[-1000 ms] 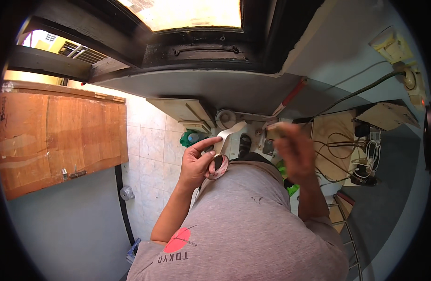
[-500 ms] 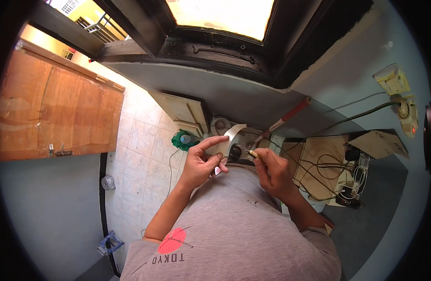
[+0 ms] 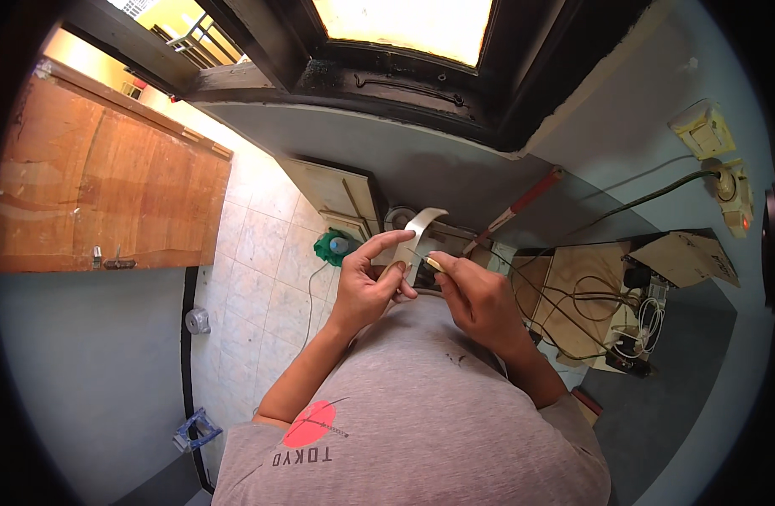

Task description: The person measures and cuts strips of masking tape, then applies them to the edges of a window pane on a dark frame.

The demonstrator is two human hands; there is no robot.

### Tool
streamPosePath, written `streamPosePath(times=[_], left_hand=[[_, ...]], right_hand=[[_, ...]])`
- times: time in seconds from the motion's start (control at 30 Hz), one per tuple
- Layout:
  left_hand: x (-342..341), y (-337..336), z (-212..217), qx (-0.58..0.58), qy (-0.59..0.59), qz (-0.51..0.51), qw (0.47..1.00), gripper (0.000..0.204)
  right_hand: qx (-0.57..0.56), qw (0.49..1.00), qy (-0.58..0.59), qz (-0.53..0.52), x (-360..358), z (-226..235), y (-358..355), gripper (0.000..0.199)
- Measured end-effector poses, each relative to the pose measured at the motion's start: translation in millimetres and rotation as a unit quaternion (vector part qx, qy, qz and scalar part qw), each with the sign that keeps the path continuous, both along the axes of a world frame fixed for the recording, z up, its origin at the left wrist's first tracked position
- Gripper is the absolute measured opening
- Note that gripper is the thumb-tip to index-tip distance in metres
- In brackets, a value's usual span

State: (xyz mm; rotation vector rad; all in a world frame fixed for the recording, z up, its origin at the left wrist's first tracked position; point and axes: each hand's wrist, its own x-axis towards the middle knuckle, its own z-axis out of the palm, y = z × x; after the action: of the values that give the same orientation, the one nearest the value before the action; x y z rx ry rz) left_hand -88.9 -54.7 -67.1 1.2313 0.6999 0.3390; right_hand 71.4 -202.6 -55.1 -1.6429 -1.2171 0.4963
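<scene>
In front of my chest, my left hand (image 3: 364,291) is closed on a curved white strip (image 3: 425,221), thumb and fingers pinching its lower part. The strip's free end bends up and away to the right. My right hand (image 3: 482,299) grips a small tool with a pale yellow handle (image 3: 435,264) and a thin tip, too small to name its kind. That tip points left and lies close beside the strip; whether it touches, I cannot tell. Both hands are close together, the right a little to the side of the left.
A black-framed window (image 3: 404,80) is ahead, above a grey wall. To the right stands an open cardboard box (image 3: 577,287) with tangled cables, below a wall socket (image 3: 731,190). A red and white pole (image 3: 526,198) leans nearby. At left are a wooden panel (image 3: 109,185) and a green bag (image 3: 327,247).
My right hand has moved left with the tool, bringing its tip close to the strip. The strip's free end has risen slightly and curves more.
</scene>
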Motion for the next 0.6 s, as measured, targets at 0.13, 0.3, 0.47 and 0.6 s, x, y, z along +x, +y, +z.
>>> streamPosePath(times=[0.13,0.3,0.47,0.6], left_hand=[[2,-4,2,0.019,0.012,0.012,1.0,0.044],[7,-8,2,0.078,0.001,0.02,0.997,0.048],[8,-11,5,0.091,0.006,0.008,0.996,0.052],[6,-12,5,0.093,0.01,-0.001,0.996,0.053]], right_hand=[[-0.091,0.967,-0.238,0.023,-3,21,-14,0.036],[-0.135,0.948,-0.287,0.009,-14,17,-15,0.039],[-0.161,0.936,-0.311,0.011,-23,9,-12,0.046],[-0.172,0.932,-0.32,0.008,-25,4,-11,0.048]])
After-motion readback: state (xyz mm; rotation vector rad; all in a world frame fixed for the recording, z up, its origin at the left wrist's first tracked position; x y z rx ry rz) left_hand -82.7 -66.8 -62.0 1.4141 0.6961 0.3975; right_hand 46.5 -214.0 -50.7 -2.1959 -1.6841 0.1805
